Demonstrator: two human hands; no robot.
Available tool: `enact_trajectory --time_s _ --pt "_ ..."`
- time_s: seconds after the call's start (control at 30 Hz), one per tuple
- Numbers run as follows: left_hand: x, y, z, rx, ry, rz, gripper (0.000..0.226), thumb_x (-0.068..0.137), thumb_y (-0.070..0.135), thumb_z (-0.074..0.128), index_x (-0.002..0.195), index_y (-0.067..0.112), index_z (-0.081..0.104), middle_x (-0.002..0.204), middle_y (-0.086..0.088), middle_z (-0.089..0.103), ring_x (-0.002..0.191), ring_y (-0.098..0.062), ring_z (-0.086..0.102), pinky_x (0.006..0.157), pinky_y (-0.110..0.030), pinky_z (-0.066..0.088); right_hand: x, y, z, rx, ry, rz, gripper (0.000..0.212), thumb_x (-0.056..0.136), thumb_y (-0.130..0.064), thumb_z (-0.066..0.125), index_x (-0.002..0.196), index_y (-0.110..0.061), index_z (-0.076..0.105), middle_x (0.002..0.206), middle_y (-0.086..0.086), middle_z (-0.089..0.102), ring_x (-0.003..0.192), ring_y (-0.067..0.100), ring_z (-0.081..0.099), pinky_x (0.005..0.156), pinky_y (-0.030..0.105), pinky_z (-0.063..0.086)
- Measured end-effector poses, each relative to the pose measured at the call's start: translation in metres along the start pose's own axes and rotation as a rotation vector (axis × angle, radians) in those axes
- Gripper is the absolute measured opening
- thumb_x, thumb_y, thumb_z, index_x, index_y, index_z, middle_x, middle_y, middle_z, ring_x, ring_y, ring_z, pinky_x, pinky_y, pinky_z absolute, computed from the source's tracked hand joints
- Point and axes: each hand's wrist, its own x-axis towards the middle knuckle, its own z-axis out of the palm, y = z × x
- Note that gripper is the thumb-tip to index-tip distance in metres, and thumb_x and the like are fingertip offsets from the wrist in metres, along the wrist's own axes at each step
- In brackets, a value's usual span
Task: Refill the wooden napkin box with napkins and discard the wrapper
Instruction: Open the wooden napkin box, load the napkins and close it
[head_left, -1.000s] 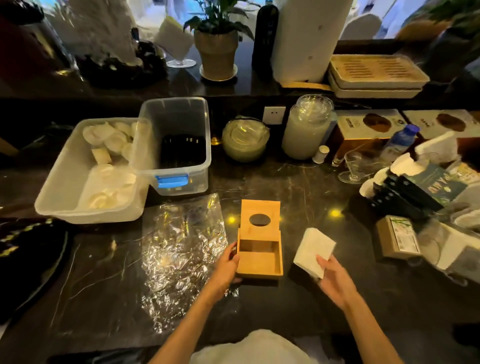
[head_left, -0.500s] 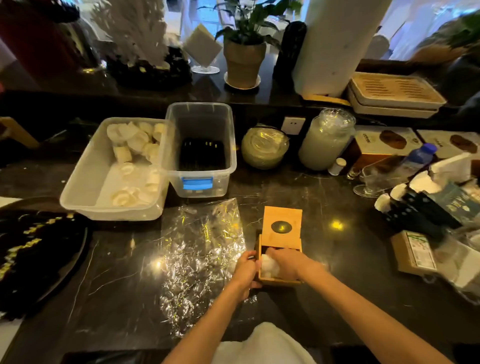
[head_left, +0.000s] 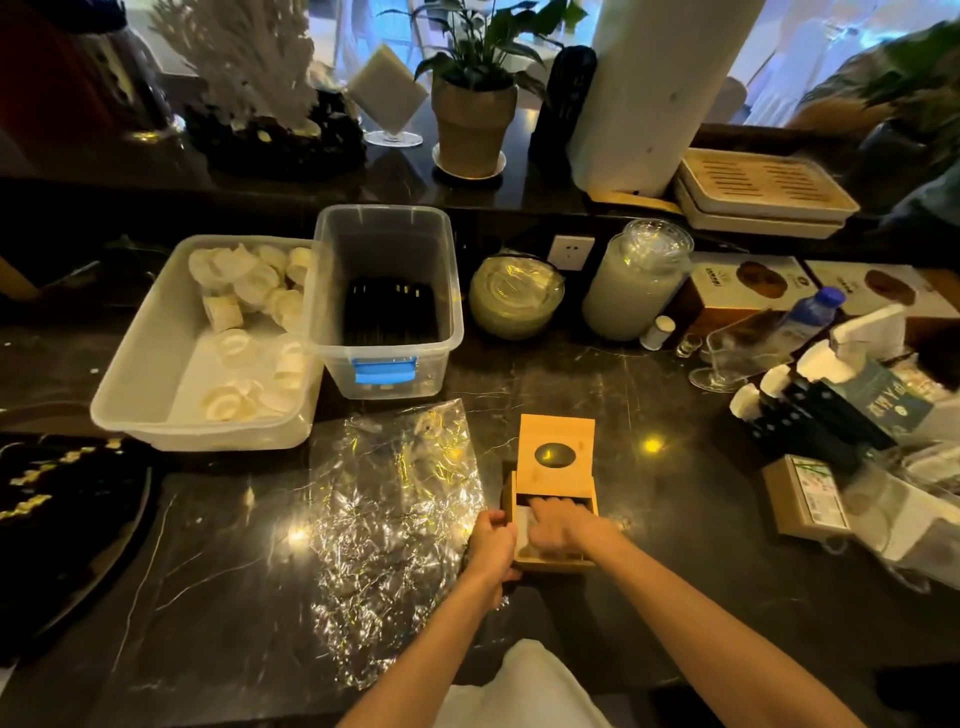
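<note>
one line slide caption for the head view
Right hand presses napkins into the wooden napkin box, left hand steadying it, empty wrapper alongside.

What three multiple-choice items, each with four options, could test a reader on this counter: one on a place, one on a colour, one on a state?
1. Where does the crinkled clear plastic wrapper lie?
A. left of the wooden napkin box
B. inside the box
C. right of the box
D. in a bin

2. What colour is the latch on the clear plastic storage tub?
A. red
B. blue
C. green
D. black

3. How is the box's sliding lid?
A. fully shut
B. lying on the wrapper
C. slid partly back, near end open
D. held in the air

Answers: 1 A, the wrapper is flat on the dark counter beside the left hand. 2 B, the latch is blue. 3 C, the right hand reaches into the open end.
</note>
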Motion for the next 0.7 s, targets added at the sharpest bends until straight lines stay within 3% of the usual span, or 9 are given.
enact_trajectory --time_s 0.37,0.5,0.6,0.67,0.7 --pt "0.001 -0.008 -0.001 0.057 0.006 0.025 0.023 0.098 0.015 0.039 0.118 0.022 0.046 0.115 -0.013 0.061 0.106 -0.032 0.061 0.084 -0.045 0.055 -0.01 0.0 0.007 0.043 0.035 -0.044 0.046 0.093 -0.035 0.033 0.137 -0.023 0.039 0.142 0.017 0.044 0.13 0.039 0.04 0.108 0.053 0.031" --pt "0.001 -0.006 -0.001 0.072 -0.002 0.022 0.021 0.098 0.015 0.039 0.117 0.022 0.046 0.112 -0.013 0.061 0.095 -0.027 0.06 0.073 -0.039 0.053 -0.018 0.003 0.003 0.073 0.049 -0.105 0.052 0.089 -0.03 0.042 0.14 -0.022 0.04 0.142 0.014 0.046 0.131 0.036 0.042 0.111 0.05 0.031" --pt "0.003 -0.004 -0.005 0.109 -0.032 0.013 0.025 0.098 0.014 0.039 0.122 0.021 0.044 0.113 -0.014 0.061 0.097 -0.028 0.06 0.079 -0.043 0.055 -0.035 0.018 0.006 0.344 0.213 -0.153 0.044 0.087 -0.012 0.046 0.127 -0.025 0.058 0.133 0.003 0.06 0.124 0.024 0.053 0.103 0.036 0.044" --pt "0.003 -0.003 -0.007 0.151 -0.042 0.038 0.031 0.099 0.013 0.039 0.129 0.019 0.041 0.118 -0.013 0.059 0.104 -0.027 0.06 0.084 -0.041 0.055 -0.049 0.035 0.013 0.524 0.501 -0.093 0.036 0.089 -0.009 0.048 0.108 -0.033 0.065 0.119 -0.007 0.065 0.116 0.015 0.058 0.093 0.024 0.046" --pt "0.003 -0.003 -0.008 0.172 -0.044 0.057 0.033 0.1 0.013 0.039 0.133 0.017 0.04 0.121 -0.012 0.058 0.106 -0.026 0.059 0.087 -0.04 0.054 -0.054 0.045 0.019 0.603 0.639 -0.061 0.032 0.093 -0.012 0.05 0.113 -0.034 0.062 0.123 -0.009 0.062 0.12 0.014 0.056 0.095 0.024 0.043"
